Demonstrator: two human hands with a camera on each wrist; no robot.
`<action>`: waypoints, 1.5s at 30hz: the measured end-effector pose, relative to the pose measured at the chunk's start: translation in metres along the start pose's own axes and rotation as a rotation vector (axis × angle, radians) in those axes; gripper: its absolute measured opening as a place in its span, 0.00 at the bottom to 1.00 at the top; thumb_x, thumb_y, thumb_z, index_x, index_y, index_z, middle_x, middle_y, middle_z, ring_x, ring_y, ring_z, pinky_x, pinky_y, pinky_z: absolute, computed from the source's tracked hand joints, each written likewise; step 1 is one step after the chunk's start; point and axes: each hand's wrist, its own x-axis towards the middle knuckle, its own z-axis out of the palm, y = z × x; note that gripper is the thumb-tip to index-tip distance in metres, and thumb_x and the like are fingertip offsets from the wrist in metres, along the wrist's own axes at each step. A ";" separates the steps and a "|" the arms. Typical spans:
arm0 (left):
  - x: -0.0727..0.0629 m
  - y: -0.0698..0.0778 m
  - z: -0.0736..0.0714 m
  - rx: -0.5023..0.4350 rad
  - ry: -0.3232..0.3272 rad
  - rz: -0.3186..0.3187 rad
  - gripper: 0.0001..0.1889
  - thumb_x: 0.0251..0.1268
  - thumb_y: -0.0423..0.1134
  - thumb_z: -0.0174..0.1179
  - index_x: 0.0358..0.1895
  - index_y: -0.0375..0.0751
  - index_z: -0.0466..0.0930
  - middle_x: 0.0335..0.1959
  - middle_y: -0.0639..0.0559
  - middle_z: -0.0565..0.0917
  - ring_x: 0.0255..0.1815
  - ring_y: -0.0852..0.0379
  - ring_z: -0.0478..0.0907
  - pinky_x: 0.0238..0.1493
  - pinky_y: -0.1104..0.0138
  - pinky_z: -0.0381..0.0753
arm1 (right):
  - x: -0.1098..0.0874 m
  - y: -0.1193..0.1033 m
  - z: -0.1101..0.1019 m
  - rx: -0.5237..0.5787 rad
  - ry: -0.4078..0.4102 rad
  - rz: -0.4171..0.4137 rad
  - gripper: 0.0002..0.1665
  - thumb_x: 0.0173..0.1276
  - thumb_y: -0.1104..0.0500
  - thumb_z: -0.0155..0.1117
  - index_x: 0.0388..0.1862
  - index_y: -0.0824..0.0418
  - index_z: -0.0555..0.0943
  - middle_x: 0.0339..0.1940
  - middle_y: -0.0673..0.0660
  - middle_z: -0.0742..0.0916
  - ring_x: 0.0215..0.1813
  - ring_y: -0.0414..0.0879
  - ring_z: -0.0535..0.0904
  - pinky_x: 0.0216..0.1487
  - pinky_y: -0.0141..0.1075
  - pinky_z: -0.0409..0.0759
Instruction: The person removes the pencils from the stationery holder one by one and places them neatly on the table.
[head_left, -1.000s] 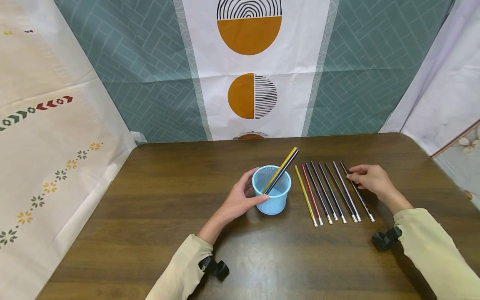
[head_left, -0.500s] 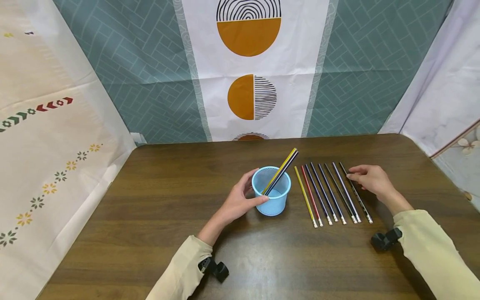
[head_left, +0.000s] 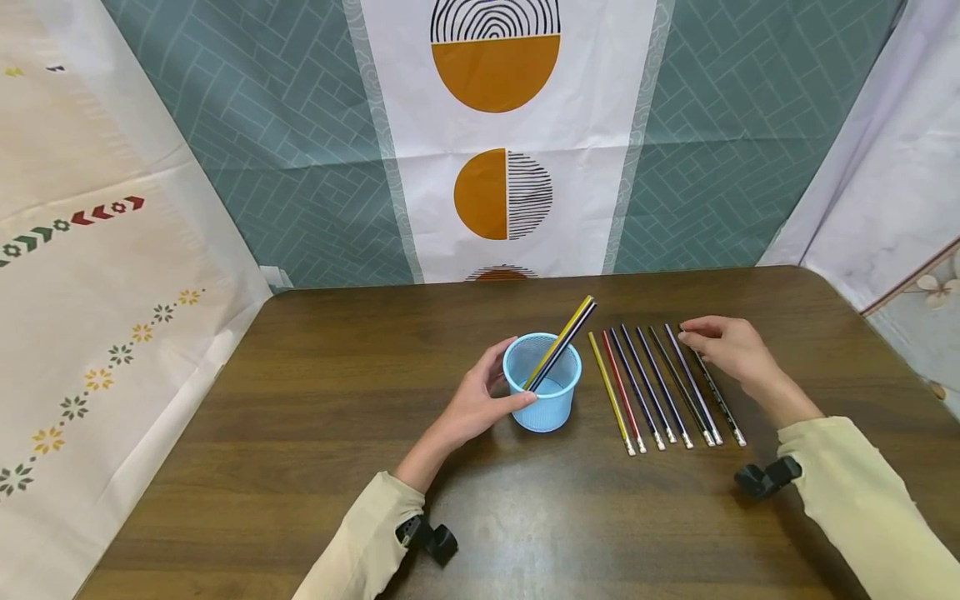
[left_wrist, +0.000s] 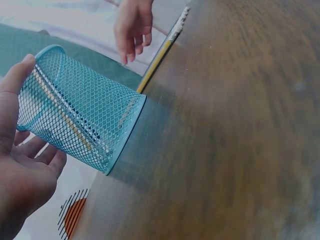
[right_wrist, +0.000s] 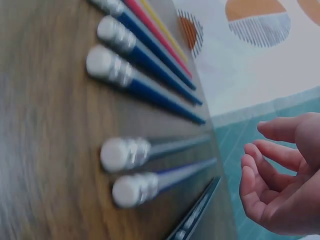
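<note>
My left hand (head_left: 483,396) holds a light-blue mesh pencil cup (head_left: 546,414) upright on the table, thumb at the near rim. A few pencils (head_left: 564,337), one yellow and others dark, lean to the right inside it. Right of the cup lies a row of several pencils, from a yellow pencil (head_left: 611,396) and a red pencil (head_left: 624,393) through dark blue ones to a black patterned pencil (head_left: 722,403), their white erasers towards me. Above the far end of the black one hovers my right hand (head_left: 733,354). In the right wrist view its loosely curled fingers (right_wrist: 252,187) hold nothing, thumb apart.
The brown wooden table (head_left: 300,433) ends at a back edge in front of a hanging patterned cloth (head_left: 300,192). Pale cloths (head_left: 97,333) hang at both sides. A small black wrist camera (head_left: 431,537) sits at each sleeve.
My right hand has shifted left and slightly away from me, off the black pencil towards the lavender one. The left hand and the cup stay put.
</note>
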 end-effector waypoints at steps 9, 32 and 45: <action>-0.001 -0.001 0.000 0.011 0.001 0.003 0.40 0.56 0.30 0.69 0.72 0.40 0.59 0.65 0.43 0.71 0.67 0.51 0.67 0.66 0.56 0.66 | -0.005 -0.026 0.011 0.072 -0.042 -0.060 0.25 0.74 0.55 0.57 0.59 0.75 0.75 0.57 0.71 0.79 0.42 0.38 0.78 0.42 0.33 0.81; -0.001 -0.001 0.000 0.015 -0.001 -0.002 0.39 0.57 0.31 0.69 0.71 0.40 0.59 0.65 0.43 0.71 0.67 0.51 0.66 0.66 0.55 0.65 | -0.010 -0.079 0.044 0.282 -0.187 -0.153 0.22 0.71 0.59 0.61 0.57 0.73 0.76 0.52 0.67 0.83 0.45 0.39 0.80 0.46 0.31 0.80; 0.002 0.003 -0.001 0.009 -0.025 -0.044 0.40 0.57 0.24 0.66 0.72 0.30 0.55 0.68 0.35 0.67 0.70 0.44 0.63 0.67 0.52 0.63 | -0.008 -0.093 0.067 0.350 -0.152 -0.160 0.20 0.68 0.61 0.65 0.54 0.73 0.78 0.49 0.66 0.84 0.44 0.45 0.82 0.44 0.37 0.81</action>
